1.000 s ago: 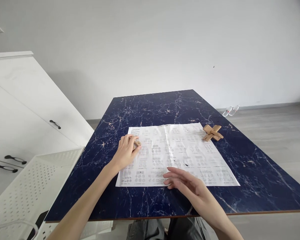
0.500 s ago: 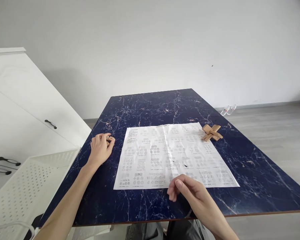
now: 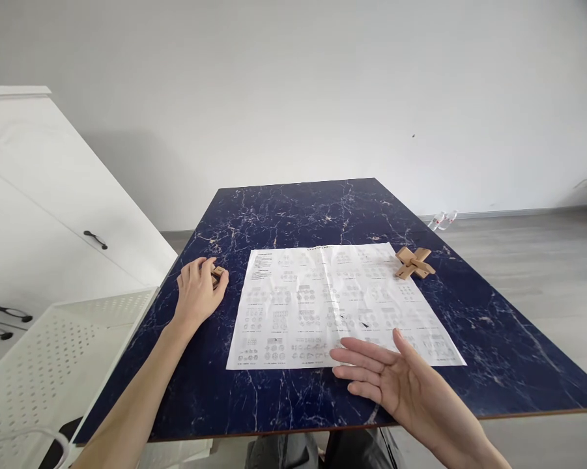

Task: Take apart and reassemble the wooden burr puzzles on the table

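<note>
At the table's left side, my left hand (image 3: pixel 198 292) is closed around small wooden puzzle pieces (image 3: pixel 217 273), which its fingers and back partly hide. My right hand (image 3: pixel 388 378) is open, palm turned up and fingers stretched out to the left, with nothing in it. It hovers over the near edge of a creased printed sheet (image 3: pixel 283 312) covered in small diagrams. On the far right corner of this sheet lies a cross-shaped wooden interlocking puzzle (image 3: pixel 414 262), apart from both hands.
A dark blue marble-patterned table (image 3: pixel 293 208) carries all of this. To the left stand a white cabinet (image 3: pixel 53 195) with black handles and a white perforated basket-like panel (image 3: pixel 39 352). Plastic bottles (image 3: pixel 442 220) are on the floor beyond the table's right edge.
My right hand has opened from loosely curled fingers to a flat, upturned palm and shifted slightly right. My left hand stays on the wooden pieces.
</note>
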The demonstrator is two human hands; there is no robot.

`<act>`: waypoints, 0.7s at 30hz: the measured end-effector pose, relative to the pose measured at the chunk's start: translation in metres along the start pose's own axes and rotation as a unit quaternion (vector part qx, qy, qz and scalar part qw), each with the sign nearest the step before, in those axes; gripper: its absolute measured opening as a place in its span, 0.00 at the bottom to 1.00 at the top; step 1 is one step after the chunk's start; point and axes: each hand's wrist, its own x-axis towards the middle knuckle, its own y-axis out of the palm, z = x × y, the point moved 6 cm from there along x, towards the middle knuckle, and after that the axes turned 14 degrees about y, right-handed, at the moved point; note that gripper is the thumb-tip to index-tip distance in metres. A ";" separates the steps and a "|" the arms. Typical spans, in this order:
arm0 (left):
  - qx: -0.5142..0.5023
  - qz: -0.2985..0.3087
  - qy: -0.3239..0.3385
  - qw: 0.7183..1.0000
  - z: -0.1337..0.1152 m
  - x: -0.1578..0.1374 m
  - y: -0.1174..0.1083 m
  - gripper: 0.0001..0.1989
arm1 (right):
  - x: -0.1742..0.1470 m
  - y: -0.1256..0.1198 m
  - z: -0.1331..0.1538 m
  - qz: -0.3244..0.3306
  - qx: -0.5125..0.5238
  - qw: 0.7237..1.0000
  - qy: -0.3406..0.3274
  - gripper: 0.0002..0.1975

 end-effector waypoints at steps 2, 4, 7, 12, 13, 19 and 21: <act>0.002 -0.022 0.017 1.000 -0.003 0.000 -0.004 0.25 | -0.004 -0.003 0.003 -0.003 -0.013 1.000 0.006 0.36; 0.000 -0.045 0.035 0.998 -0.008 0.001 -0.009 0.24 | -0.007 -0.008 0.008 -0.026 -0.053 0.998 -0.004 0.38; -0.020 -0.065 0.063 0.996 -0.018 0.002 -0.015 0.22 | -0.013 -0.024 0.031 -0.157 -0.206 0.962 -0.083 0.38; -0.101 -0.069 0.102 0.987 -0.038 0.004 -0.024 0.17 | -0.037 -0.045 0.107 -0.495 -0.571 0.568 -0.327 0.25; -0.127 -0.066 0.107 0.984 -0.041 0.004 -0.026 0.17 | -0.036 -0.048 0.119 -0.510 -0.601 0.506 -0.350 0.26; -0.448 0.008 0.060 0.892 -0.066 0.002 -0.028 0.23 | -0.019 -0.090 0.173 -0.569 -0.654 0.411 -0.282 0.33; -0.644 0.051 0.012 0.763 -0.081 0.002 -0.026 0.31 | -0.015 -0.102 0.183 -0.573 -0.662 0.410 -0.254 0.34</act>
